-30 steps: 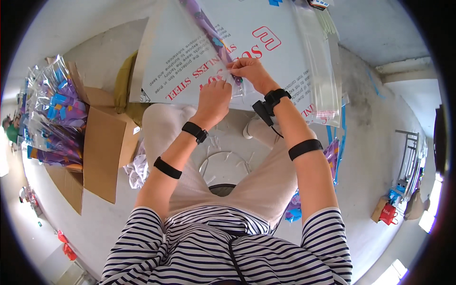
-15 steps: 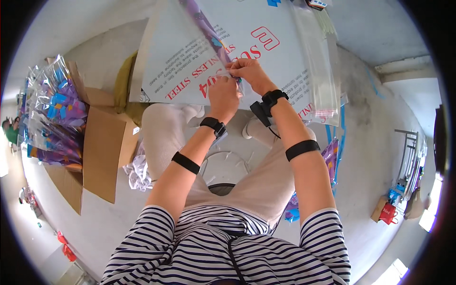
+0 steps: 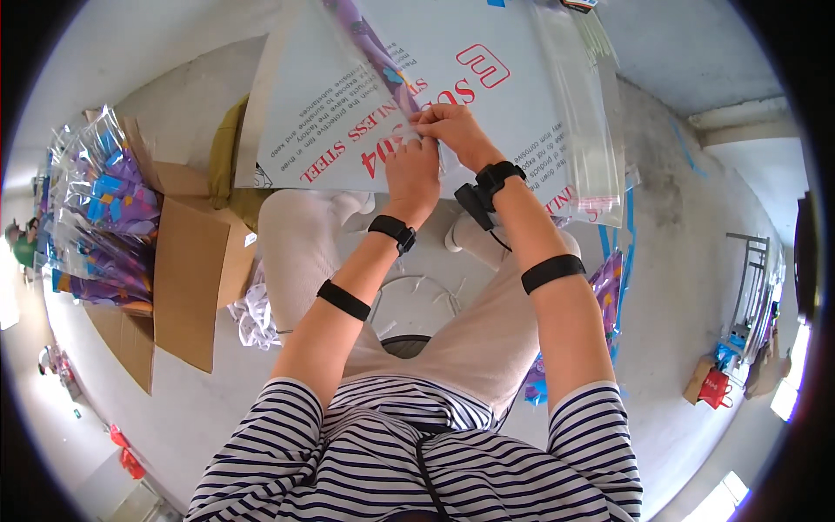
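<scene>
A long, narrow purple patterned roll (image 3: pixel 376 50) in what looks like a clear plastic bag lies slanting across the film-covered board (image 3: pixel 326 104). Both my hands are at its near end, close to the board's front edge. My left hand (image 3: pixel 414 172) is closed, with its fingertips on the end of the clear bag. Just to the right, my right hand (image 3: pixel 459 136) pinches the same end between thumb and fingers. The fingers hide exactly how the plastic sits between them.
A stack of clear flat bags (image 3: pixel 581 122) lies along the board's right side. On the left, an open cardboard box (image 3: pixel 187 278) stands beside several purple-and-blue wrapped packs (image 3: pixel 109 204). White crumpled strips (image 3: pixel 254 315) lie by my left leg. More purple packs (image 3: pixel 606 283) are at the right.
My hands stay at the near end of the roll, with only a slight shift of the fingers. The left fingers sit flatter over the plastic.
</scene>
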`<state>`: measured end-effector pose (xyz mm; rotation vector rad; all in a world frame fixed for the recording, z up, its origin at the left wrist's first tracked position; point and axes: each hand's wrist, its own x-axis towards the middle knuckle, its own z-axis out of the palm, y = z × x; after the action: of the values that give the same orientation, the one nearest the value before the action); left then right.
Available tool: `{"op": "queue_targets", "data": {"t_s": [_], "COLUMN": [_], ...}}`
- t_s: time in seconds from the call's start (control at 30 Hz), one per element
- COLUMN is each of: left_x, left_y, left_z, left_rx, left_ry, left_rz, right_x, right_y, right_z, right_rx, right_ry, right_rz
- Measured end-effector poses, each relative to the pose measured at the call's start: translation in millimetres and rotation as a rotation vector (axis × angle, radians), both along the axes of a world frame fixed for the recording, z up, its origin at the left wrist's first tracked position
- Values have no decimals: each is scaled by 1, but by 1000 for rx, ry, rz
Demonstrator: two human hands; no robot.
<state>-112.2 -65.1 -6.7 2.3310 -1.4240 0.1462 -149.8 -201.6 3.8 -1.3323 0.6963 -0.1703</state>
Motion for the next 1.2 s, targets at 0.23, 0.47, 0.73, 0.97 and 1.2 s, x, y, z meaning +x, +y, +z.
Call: {"op": "queue_targets", "data": {"t_s": [0.23,0.47,0.73,0.97,1.2], "left_x": [1,0,-5,-7,-9], "left_y": [3,16,36,29,21], "left_z": [9,11,0,30,12], "left_rx": [-1,-127,-122,-218,-57], "left_ry": [81,-38,122,177,136], "left_rz": [-109,-209,-193,-61,-211], "right_x": [-1,0,1,-3,3], "right_y": [0,1,6,7,13], "right_z": [-4,-5,-9,-8,-10], "right_rx": [-67,-81,-73,-67,-71], "right_ry": [-25,-12,-67,-40,-51], "right_rz": [8,26,10,22,-36]}}
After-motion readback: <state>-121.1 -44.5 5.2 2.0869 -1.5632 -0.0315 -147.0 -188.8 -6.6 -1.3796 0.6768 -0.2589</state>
